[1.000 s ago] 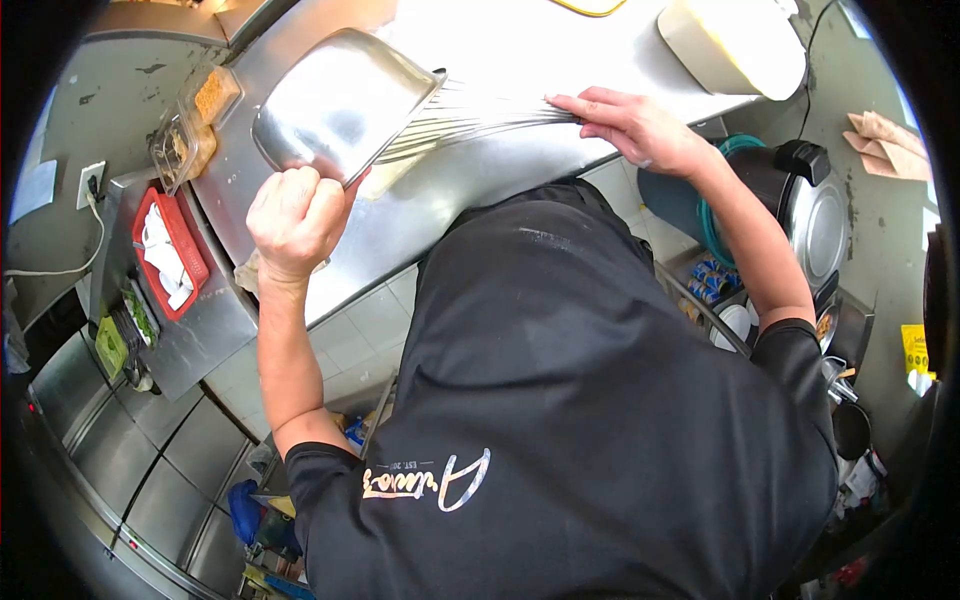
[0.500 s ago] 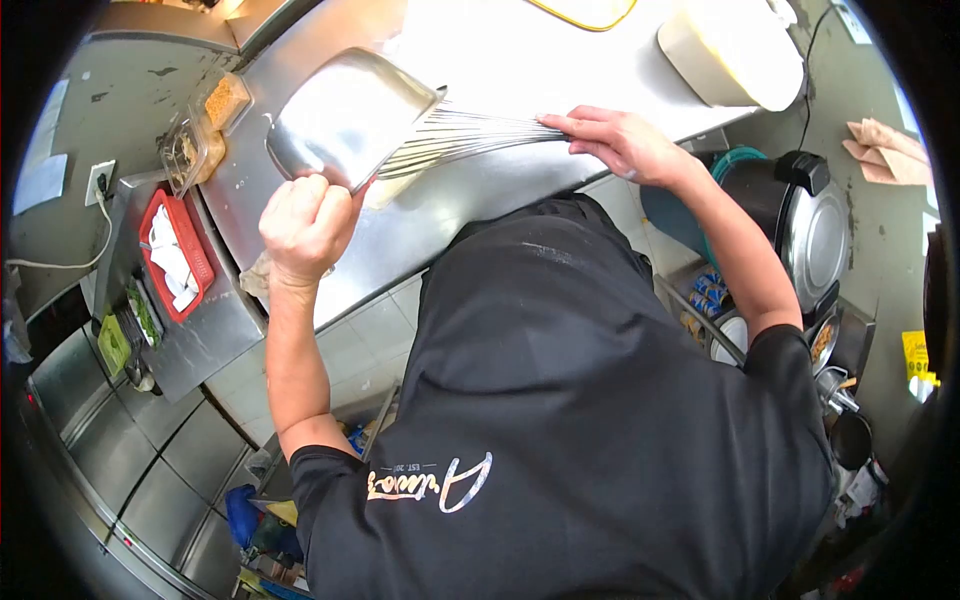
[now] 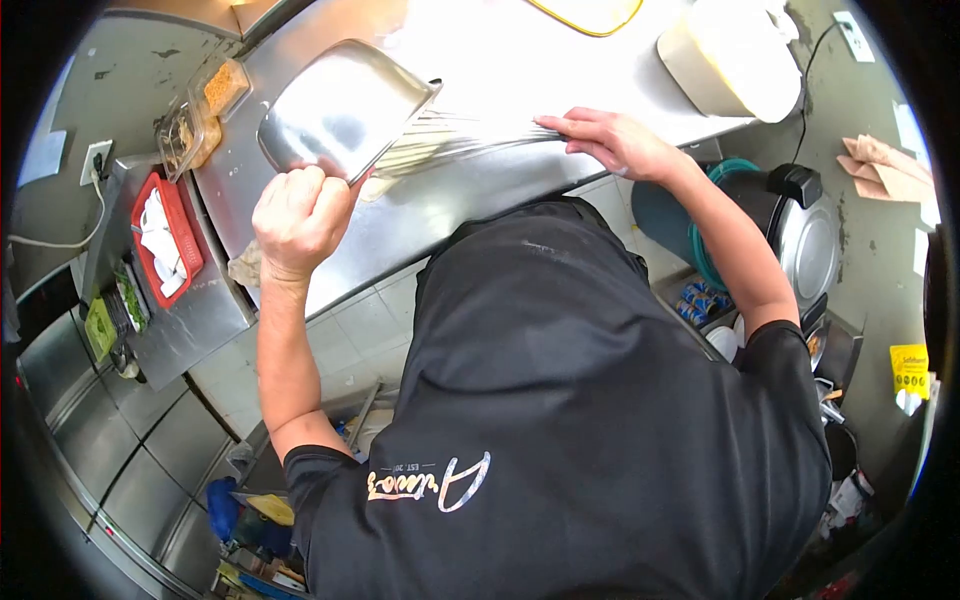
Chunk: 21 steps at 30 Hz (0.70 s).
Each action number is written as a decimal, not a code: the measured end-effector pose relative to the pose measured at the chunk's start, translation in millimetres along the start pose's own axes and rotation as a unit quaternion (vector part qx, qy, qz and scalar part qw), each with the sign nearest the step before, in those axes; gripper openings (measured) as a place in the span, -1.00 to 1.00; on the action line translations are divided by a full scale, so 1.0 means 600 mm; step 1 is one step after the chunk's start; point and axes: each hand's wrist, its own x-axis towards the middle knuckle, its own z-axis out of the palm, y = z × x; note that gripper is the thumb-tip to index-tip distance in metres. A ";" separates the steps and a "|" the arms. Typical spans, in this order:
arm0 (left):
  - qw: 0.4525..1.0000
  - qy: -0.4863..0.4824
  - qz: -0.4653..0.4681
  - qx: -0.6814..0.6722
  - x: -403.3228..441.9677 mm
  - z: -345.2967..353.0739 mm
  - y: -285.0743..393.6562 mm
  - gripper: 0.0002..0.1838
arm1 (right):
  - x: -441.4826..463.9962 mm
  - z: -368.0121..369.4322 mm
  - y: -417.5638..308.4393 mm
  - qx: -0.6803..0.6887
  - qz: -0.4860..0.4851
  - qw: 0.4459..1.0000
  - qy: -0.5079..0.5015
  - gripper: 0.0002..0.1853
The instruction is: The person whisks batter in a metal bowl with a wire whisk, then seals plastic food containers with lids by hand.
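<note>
A steel pan (image 3: 345, 110) is tilted on its side above the metal counter (image 3: 410, 215), its opening turned to the right. My left hand (image 3: 303, 222) is closed round its near rim. Wires of a whisk (image 3: 470, 137) reach from the pan's mouth to my right hand (image 3: 615, 142), whose fingers are pressed together at the whisk's right end. The inside of the pan is hidden from this side. Something pale yellow shows behind the wires near the rim.
A white tub (image 3: 728, 62) stands at the counter's right end. Clear containers (image 3: 222, 90) of food sit at the left, near a red basket (image 3: 165, 240) with white items. Right of my body is a large lidded pot (image 3: 808, 245). A yellow-edged object (image 3: 590, 30) lies at the back.
The pan and my left hand have shifted slightly, with the pan still tilted. My right hand has moved a little lower along with the whisk's end.
</note>
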 end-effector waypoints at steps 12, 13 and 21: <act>0.997 -0.015 -0.052 0.051 0.015 0.015 0.041 -0.63 | -0.002 -0.021 0.050 -0.006 -0.026 1.000 -0.009 -0.48; 0.997 -0.011 -0.060 0.056 0.018 0.018 0.048 -0.63 | 0.002 -0.025 0.051 0.009 -0.033 0.999 -0.005 -0.48; 0.989 -0.039 -0.091 0.108 0.045 0.019 0.094 -0.65 | 0.025 -0.057 0.105 0.026 -0.088 0.993 -0.077 -0.46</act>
